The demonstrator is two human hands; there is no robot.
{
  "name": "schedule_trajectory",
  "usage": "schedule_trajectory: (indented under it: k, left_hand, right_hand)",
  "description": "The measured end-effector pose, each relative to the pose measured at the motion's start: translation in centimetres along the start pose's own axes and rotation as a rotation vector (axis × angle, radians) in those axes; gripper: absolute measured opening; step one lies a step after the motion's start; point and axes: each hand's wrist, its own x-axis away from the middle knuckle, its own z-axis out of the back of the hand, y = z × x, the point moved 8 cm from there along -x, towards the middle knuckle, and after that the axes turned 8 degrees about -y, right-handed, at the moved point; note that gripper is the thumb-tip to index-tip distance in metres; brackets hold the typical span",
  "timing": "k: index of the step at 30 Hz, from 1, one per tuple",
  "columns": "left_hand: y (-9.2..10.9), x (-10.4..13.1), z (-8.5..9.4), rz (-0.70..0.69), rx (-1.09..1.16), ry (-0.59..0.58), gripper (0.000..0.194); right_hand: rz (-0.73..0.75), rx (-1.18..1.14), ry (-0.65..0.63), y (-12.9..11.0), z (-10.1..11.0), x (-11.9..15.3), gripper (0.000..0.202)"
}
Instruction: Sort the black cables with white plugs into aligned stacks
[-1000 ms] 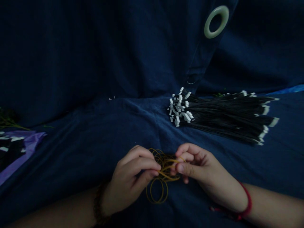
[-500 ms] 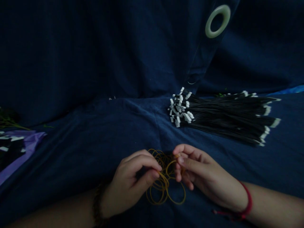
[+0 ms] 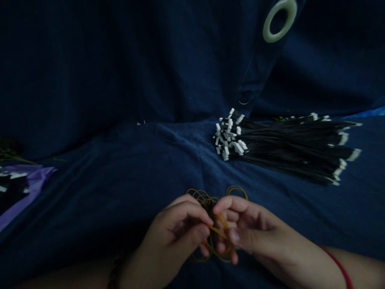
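Low in the middle of the head view, my left hand (image 3: 174,233) pinches a yellow-brown rubber band (image 3: 217,230) between thumb and forefinger. Facing it, my right hand (image 3: 258,228) has the band looped about its fingers, with the thumb bent in close to it. The band runs between both hands. Behind and beneath them lies a loose tangle of rubber bands (image 3: 201,195), partly hidden by my fingers. A separate rubber band loop (image 3: 237,188) rests just beyond my right hand.
A bundle of black cables (image 3: 285,148) with white connectors lies on the dark blue cloth (image 3: 150,168) at the right. More white-ended cables sit on a purple sheet (image 3: 42,178) at the left edge. A pale ring (image 3: 267,30) shows on the cloth backdrop.
Both hands have moved slightly towards me. The rubber band now stretches between them, and a loop lies beyond my right hand where none showed before.
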Motion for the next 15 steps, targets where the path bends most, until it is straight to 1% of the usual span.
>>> schedule_trajectory:
  k: [5, 10, 12, 15]
  left_hand:
    - [-0.1, 0.0, -0.1, 0.000, -0.048, -0.024, 0.016]
    - [-0.2, 0.2, 0.3, 0.002, -0.088, 0.010, 0.018]
    - [-0.1, 0.1, 0.6, -0.013, -0.097, 0.038, 0.017]
    - [0.6, 0.2, 1.0, -0.075, -0.133, 0.072, 0.011]
  right_hand:
    - [0.001, 0.001, -0.022, 0.0, -0.1, 0.0, 0.022]
    - [-0.015, 0.022, -0.017, -0.1, 0.1, 0.1, 0.018]
    - [-0.003, 0.023, 0.003, -0.2, 0.3, 0.2, 0.018]
    - [0.034, 0.033, 0.058, -0.5, 0.8, 0.3, 0.018]
